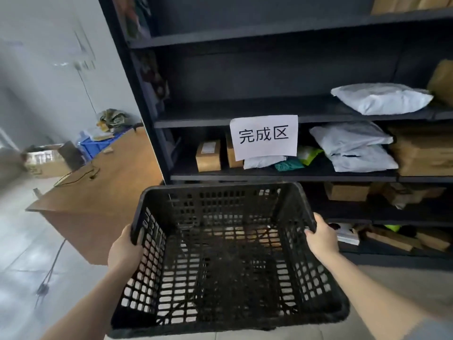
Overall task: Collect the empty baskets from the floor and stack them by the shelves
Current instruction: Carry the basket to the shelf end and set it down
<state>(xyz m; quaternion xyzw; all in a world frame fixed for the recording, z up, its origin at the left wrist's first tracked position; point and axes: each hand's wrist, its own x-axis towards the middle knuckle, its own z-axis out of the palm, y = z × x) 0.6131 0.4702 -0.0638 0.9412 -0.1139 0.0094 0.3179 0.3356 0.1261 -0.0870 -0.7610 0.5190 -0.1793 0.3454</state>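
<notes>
Head view, looking down my forearms: I hold a black plastic basket (228, 253) up off the floor (29, 278), in front of the dark shelves (245, 121). My left hand (125, 249) is clamped on the basket's left rim near its far corner, thumb side against the lattice wall. My right hand (322, 238) is clamped on the right rim, its fingers hooked over the edge into the inside. The basket is empty; through its grid bottom I see pale floor and something brownish below, too broken up to tell what. Its far wall sits just below the shelf board that carries small cardboard boxes (208, 155) and grey mailer bags (355, 148). A white paper sign (264, 137) with three printed characters hangs from the shelf edge above those. Another grey bag (380, 98) lies one shelf higher. To my left stands a brown wooden bench (98, 192) with a blue crate (95, 146) at its far end, and a dark cable (51, 268) hangs off its near corner to the floor.
</notes>
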